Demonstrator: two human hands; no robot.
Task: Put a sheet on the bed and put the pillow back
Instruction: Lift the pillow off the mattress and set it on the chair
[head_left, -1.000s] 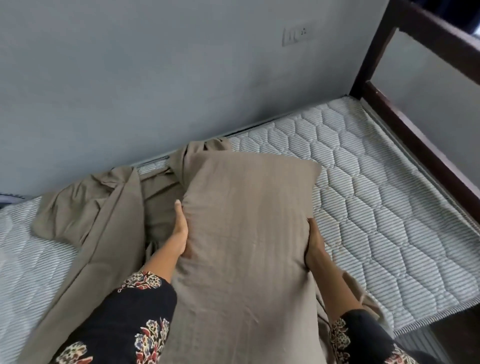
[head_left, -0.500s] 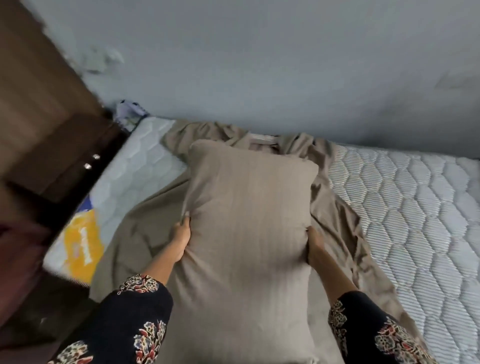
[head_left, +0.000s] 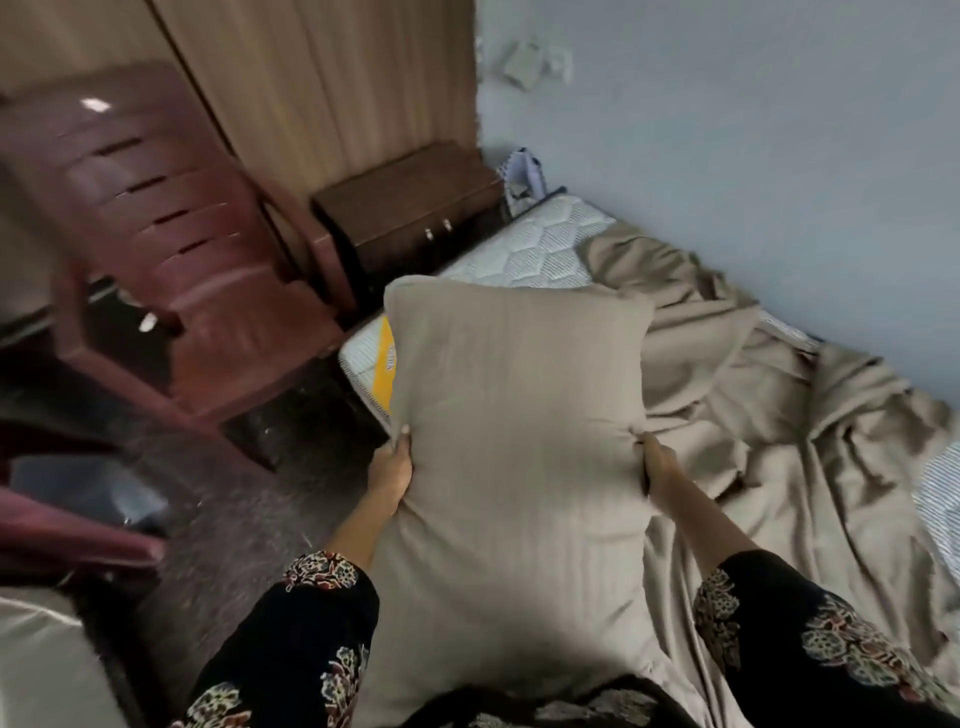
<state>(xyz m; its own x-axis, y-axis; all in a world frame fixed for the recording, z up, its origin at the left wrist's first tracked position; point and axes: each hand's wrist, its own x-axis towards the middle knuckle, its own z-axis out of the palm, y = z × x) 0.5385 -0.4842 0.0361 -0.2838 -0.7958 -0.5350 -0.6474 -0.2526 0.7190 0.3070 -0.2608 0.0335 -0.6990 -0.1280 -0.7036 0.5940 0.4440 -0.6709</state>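
Standing left of the grip, a maroon plastic chair (head_left: 197, 249) and a dark wooden cabinet (head_left: 410, 208) crowd the mattress (head_left: 545, 244) end. The left hand (head_left: 392, 473) curls round the left edge of the beige pillow (head_left: 519, 441), upright between both hands; the right hand (head_left: 657, 467) pinches its right edge. Right of the grip, the crumpled sheet (head_left: 753, 415) lies bunched beside the wall.
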